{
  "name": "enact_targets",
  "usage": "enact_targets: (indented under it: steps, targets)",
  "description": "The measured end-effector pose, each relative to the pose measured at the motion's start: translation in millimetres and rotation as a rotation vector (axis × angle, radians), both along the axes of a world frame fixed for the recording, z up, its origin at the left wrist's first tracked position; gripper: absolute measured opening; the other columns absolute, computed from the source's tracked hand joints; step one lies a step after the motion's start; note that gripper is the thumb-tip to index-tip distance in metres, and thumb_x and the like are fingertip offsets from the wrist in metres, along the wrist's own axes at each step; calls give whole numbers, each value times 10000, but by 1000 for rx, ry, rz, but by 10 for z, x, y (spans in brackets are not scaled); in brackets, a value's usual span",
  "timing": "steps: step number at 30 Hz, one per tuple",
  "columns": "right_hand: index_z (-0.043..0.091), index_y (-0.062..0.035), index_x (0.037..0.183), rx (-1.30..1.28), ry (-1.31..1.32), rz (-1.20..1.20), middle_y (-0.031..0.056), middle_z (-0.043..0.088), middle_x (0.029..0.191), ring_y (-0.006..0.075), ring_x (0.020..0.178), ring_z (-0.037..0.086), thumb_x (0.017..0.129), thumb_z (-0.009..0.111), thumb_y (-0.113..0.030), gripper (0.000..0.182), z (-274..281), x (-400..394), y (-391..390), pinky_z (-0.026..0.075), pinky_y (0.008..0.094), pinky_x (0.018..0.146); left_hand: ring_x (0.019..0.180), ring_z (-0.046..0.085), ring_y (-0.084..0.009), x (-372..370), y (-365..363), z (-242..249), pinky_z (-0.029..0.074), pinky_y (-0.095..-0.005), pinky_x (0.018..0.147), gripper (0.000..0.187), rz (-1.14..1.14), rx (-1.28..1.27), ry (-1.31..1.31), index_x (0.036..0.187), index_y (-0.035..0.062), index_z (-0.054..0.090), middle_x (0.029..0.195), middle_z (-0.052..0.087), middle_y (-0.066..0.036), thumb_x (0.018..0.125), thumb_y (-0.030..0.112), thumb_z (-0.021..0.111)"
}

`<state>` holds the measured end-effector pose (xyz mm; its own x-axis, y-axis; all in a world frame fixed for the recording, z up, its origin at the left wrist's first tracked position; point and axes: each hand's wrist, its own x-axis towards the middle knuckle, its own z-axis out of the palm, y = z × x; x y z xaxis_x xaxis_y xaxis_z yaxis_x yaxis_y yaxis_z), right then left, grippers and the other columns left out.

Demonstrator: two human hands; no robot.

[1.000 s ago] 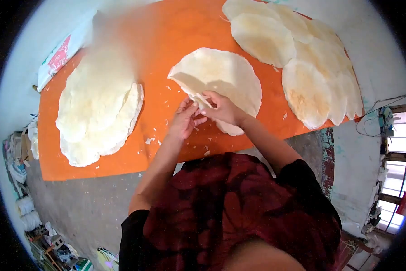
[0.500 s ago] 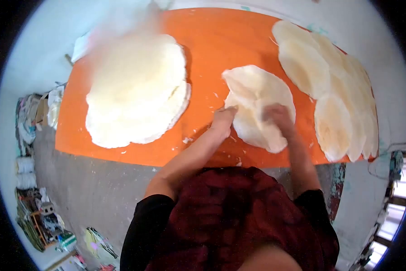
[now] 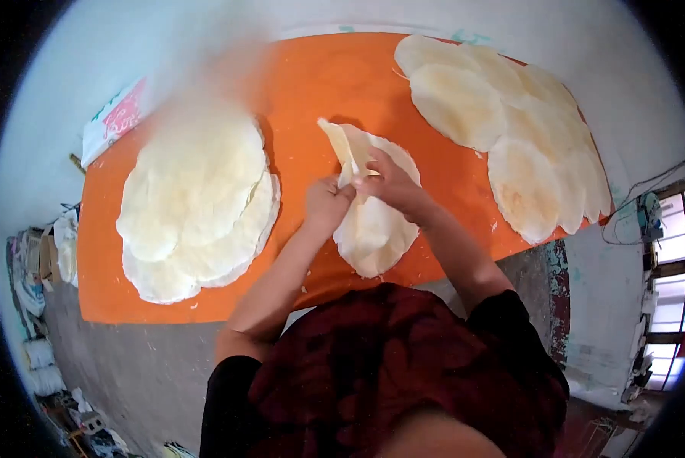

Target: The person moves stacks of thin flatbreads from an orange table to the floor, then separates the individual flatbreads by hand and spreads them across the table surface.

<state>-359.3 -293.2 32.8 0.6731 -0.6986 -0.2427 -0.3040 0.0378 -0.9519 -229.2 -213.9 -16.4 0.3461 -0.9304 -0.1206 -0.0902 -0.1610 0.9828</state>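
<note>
The round sheet lies, partly folded up, mid-length near the front edge of the tabletop. The left hand pinches its rim; the right hand touches it, fingers partly spread — its grip unclear. A pile occupies the tabletop's left, overlapping sheets reach its right edge — bare surface between.

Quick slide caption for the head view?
Left hand and right hand work a pale sheet between a stack and overlapping sheets.
</note>
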Motion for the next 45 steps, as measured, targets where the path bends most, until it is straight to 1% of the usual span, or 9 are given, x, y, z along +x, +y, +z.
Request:
enact_targets:
  steps: [4, 11, 17, 25, 27, 31, 38, 40, 45]
  targets:
    - [393, -31, 1197, -250, 20, -101, 183, 528, 1076, 265, 987, 520, 712, 605, -262, 577, -254, -24, -79, 406, 341, 835, 673, 609, -244, -70, 50, 79, 468, -331, 595, 180, -47, -99, 19, 873, 24, 611, 762, 615, -149, 735, 114, 539]
    - [576, 2, 912, -531, 432, -160, 146, 612, 823, 236, 792, 591, 750, 539, -197, 260, 81, -43, 21, 444, 333, 713, 682, 597, -274, -142, 76, 179, 465, -312, 588, 183, -107, -139, -780, 907, 60, 605, 804, 600, -183, 739, 68, 533]
    - [607, -2, 897, -86, -124, -412, 49, 605, 792, 135, 699, 567, 780, 567, -195, 230, 27, -329, -239, 459, 294, 629, 636, 598, -205, 187, -1, 335, 469, -305, 582, 153, 76, -20, 457, 864, -6, 597, 772, 631, -98, 781, 111, 545]
    - [567, 0, 1027, -11, -612, -464, 94, 603, 965, 182, 881, 578, 794, 530, -235, 333, 74, -1116, -781, 473, 298, 753, 746, 597, -218, 913, -144, 803, 489, -317, 661, 236, 179, -90, 621, 958, -84, 551, 891, 604, -157, 760, 44, 564]
    - [568, 3, 993, -13, -212, -720, 85, 616, 891, 172, 788, 595, 799, 552, -176, 265, 258, -1080, -981, 490, 290, 680, 767, 597, -242, 1201, -223, 801, 494, -341, 687, 272, 181, -107, 610, 989, -102, 527, 900, 598, -179, 754, 29, 567]
    - [554, -34, 958, 288, -386, -600, 88, 625, 830, 183, 669, 610, 842, 513, -273, 269, 488, -1238, -1132, 505, 309, 585, 803, 593, -254, 1894, -245, 813, 496, -356, 721, 295, 273, -162, 606, 1002, -113, 513, 935, 590, -179, 759, 45, 564]
    - [557, -103, 918, 70, -101, -950, 10, 603, 783, 127, 626, 573, 818, 564, -285, 208, 232, -2038, -1785, 479, 264, 490, 836, 584, -246, 3517, 491, 107, 500, -367, 737, 215, 622, -158, 638, 981, -65, 507, 940, 580, -136, 798, 49, 520]
    - [554, -133, 905, 1, -25, -912, -9, 571, 759, 116, 617, 542, 776, 615, -275, 201, 222, -1984, -1718, 458, 259, 511, 930, 548, -263, 4201, 806, -1035, 481, -391, 786, 281, 771, -136, 693, 1060, -51, 481, 1035, 544, -142, 789, 21, 505]
    - [550, -132, 890, -185, 145, -804, -29, 559, 737, 84, 578, 517, 764, 615, -304, 222, 516, -1399, -1570, 429, 216, 455, 889, 558, -256, 4023, 1264, -1536, 468, -413, 697, 252, 1058, 70, 597, 1022, 16, 532, 971, 571, -116, 771, 16, 507]
